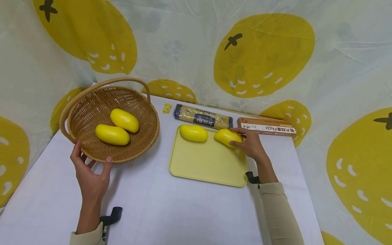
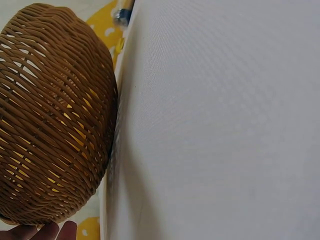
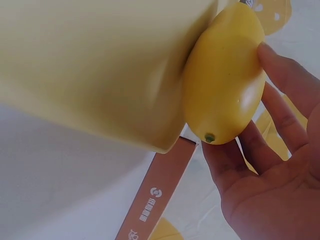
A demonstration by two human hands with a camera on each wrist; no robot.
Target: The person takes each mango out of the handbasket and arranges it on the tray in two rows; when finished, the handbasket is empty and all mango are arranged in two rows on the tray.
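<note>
My left hand (image 1: 92, 178) grips the near-left rim of a brown wicker basket (image 1: 147, 143), which tilts toward me. Inside it, two yellow mangoes lie side by side: one mango (image 1: 124, 120) farther back, the other mango (image 1: 112, 134) nearer. In the left wrist view, fingertips (image 2: 66, 231) show under the woven basket wall (image 2: 55, 115). Over the far right corner of a pale yellow tray (image 1: 205, 163), my right hand (image 1: 252, 144) holds a mango (image 3: 225, 75) between thumb and fingers, its green stem end showing. Another mango (image 1: 193, 133) rests at the tray's far left.
Behind the tray lies a spaghetti packet (image 1: 203, 116), with a brown pasta box (image 1: 266, 127) to its right. A small yellow wrapped piece (image 1: 167, 108) sits between basket and packet. A lemon-print cloth (image 1: 190, 41) hangs behind the white table (image 1: 147, 204).
</note>
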